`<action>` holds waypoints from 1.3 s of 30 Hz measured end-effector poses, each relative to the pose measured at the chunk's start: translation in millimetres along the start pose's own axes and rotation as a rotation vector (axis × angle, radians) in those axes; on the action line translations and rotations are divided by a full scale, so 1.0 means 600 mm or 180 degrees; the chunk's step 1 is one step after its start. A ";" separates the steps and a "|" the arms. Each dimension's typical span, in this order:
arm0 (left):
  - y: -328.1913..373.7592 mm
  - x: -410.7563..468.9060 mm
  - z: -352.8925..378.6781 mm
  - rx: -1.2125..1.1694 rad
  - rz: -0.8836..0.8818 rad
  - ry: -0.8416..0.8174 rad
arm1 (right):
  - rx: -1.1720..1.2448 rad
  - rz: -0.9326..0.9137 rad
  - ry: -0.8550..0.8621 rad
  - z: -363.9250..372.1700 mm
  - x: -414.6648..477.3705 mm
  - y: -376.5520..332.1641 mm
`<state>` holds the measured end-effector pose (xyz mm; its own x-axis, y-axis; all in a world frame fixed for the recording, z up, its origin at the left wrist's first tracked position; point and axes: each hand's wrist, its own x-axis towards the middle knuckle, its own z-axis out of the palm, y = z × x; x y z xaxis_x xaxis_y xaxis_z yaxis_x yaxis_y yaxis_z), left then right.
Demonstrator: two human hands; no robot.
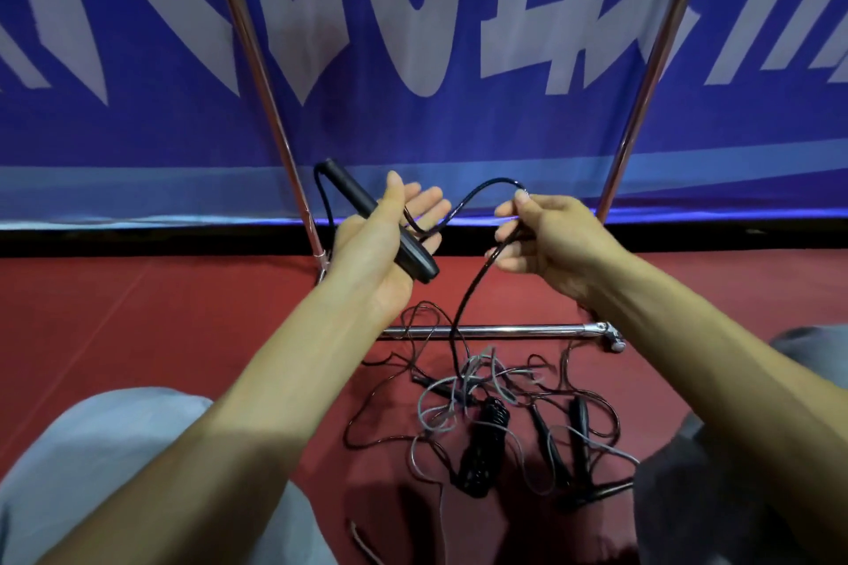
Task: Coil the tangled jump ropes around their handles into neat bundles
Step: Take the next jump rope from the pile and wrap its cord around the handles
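My left hand (390,234) is palm up with its fingers stretched out. A black jump rope handle (353,193) lies across the palm, clamped under the thumb, and its black rope (477,190) loops over the fingers. The rope arcs right to my right hand (546,239), which pinches it between thumb and forefinger. From there it hangs down to a tangle of grey and black ropes (477,385) on the red floor. A coiled black bundle (486,445) and loose black handles (580,420) lie in that pile.
A chrome stand frame (495,329) has a bar on the floor behind the pile, and two slanted poles rise in front of a blue banner (413,60). My knees (114,450) in grey trousers flank the pile at the lower left and right.
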<state>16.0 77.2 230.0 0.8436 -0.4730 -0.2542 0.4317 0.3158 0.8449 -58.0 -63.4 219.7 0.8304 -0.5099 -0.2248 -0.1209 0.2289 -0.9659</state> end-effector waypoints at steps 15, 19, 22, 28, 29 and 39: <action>-0.074 -0.046 0.043 0.1782 -0.0071 -0.0991 | 0.2729 0.0418 0.0430 -0.044 0.002 -0.060; -0.078 -0.045 0.040 0.1798 -0.0029 -0.0829 | 0.3052 0.0279 0.0446 -0.049 -0.003 -0.071; -0.080 -0.043 0.034 0.1553 -0.0150 -0.0956 | 0.3102 0.0217 0.0374 -0.052 -0.002 -0.072; -0.072 -0.047 0.032 0.1451 0.0082 -0.0799 | 0.2522 0.0044 0.0129 -0.058 0.010 -0.058; -0.067 -0.045 0.033 0.1299 0.0149 -0.0701 | 0.2404 0.0023 0.0078 -0.059 0.012 -0.056; 0.002 -0.026 0.024 -0.0681 0.0370 -0.0561 | -0.1247 -0.0054 -0.0729 -0.024 0.008 0.012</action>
<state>-1.2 72.9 241.7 0.8310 -0.5531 -0.0601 0.4086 0.5335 0.7405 -62.7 -76.3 209.7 0.9276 -0.3041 -0.2170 -0.2664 -0.1314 -0.9549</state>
